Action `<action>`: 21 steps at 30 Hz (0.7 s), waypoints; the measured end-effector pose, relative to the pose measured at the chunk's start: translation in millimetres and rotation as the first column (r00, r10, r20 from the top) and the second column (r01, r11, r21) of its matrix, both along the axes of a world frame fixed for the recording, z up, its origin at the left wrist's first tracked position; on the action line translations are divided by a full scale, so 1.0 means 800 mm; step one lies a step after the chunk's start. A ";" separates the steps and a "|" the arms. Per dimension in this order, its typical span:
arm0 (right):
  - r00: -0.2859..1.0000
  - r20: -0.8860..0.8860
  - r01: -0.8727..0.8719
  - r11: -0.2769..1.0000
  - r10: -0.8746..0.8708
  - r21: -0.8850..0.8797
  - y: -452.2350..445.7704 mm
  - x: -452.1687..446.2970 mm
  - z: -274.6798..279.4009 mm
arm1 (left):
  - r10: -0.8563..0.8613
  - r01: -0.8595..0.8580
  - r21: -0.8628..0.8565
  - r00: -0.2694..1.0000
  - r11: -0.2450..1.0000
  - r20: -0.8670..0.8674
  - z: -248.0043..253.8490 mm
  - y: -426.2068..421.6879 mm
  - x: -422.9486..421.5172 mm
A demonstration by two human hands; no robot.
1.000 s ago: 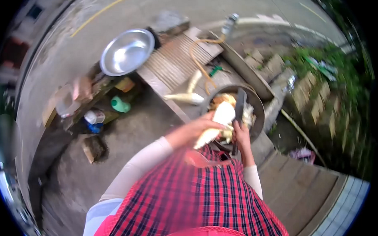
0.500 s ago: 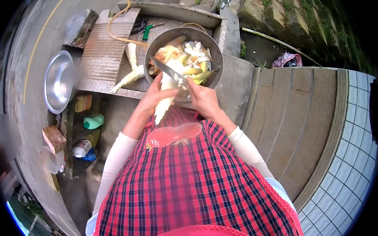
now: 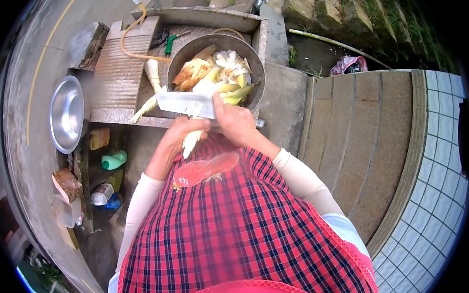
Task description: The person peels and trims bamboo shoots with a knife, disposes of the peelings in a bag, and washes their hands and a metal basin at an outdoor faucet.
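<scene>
Near the centre of the frame, the left hand's grip closes around a pale stalk, its tapered end pointing down over the plaid apron. Just beside it, the right hand clasps a broad knife, whose blade hides the pot's lower-left rim and part of another stalk. Pale and brownish pieces crowd the pot. Toward upper left are a ridged board, an orange hose and a green-handled tool; at far left, a metal basin.
</scene>
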State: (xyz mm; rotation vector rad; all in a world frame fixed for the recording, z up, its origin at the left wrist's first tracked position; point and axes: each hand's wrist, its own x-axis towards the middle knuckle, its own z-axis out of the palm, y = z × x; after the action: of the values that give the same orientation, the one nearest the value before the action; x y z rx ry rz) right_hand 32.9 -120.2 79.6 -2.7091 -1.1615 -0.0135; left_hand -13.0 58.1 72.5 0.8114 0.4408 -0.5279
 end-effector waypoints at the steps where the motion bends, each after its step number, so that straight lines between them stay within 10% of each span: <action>1: 0.998 -0.027 0.055 0.997 -0.057 -0.046 0.000 0.007 -0.007 | 0.010 -0.010 -0.008 1.000 1.000 0.012 0.012 -0.005 0.000; 6: 0.869 -0.324 0.352 0.927 -0.375 -0.127 -0.029 0.074 -0.040 | 0.010 -0.002 -0.089 0.996 0.996 0.085 0.010 0.005 -0.020; 13: 0.566 -0.779 0.613 0.770 -0.269 0.179 -0.022 0.051 -0.031 | 0.209 -0.150 -0.288 0.960 0.946 0.185 -0.024 0.013 -0.031; 21: 0.830 -0.515 0.448 0.808 -0.216 0.383 -0.027 0.035 -0.026 | -0.006 0.034 -0.169 0.987 0.985 0.163 -0.013 0.031 -0.012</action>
State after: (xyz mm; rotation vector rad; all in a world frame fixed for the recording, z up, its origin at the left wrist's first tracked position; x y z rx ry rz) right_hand 60.6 -141.8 58.7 -2.2448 -0.4377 0.2256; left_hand -22.5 82.5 62.1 0.6873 0.2342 -0.5071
